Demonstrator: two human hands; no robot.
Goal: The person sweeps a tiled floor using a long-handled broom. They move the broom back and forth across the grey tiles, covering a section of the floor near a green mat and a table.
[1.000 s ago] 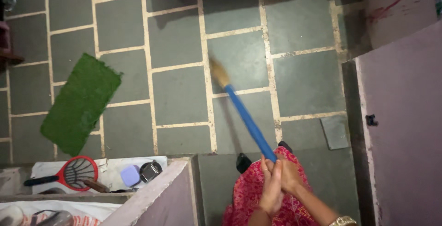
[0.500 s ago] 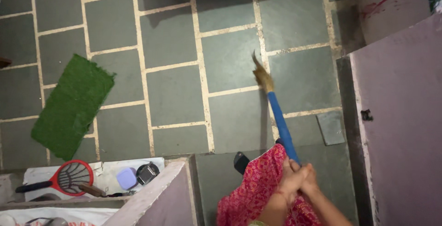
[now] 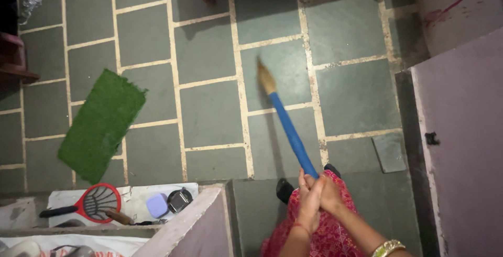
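A broom with a blue handle (image 3: 287, 126) and a straw-coloured tip (image 3: 265, 78) points away from me over the grey stone-tiled floor (image 3: 209, 110). Both hands clasp the near end of the handle: my left hand (image 3: 309, 202) and my right hand (image 3: 330, 191) are pressed together around it. A red patterned garment (image 3: 325, 231) hangs below my hands, and my dark shoes show beside it. A gold bangle (image 3: 386, 247) sits on my right wrist.
A green turf mat (image 3: 102, 123) lies on the floor at left. On a low ledge at bottom left lie a red racket-shaped swatter (image 3: 97, 203), a small lilac box (image 3: 156, 205) and a dark round gadget (image 3: 179, 200). A pale door (image 3: 466, 147) stands at right.
The broom's tip has swung from left to right and is now coming back toward the middle. My hands stayed clasped on the handle while the view shifted a little.
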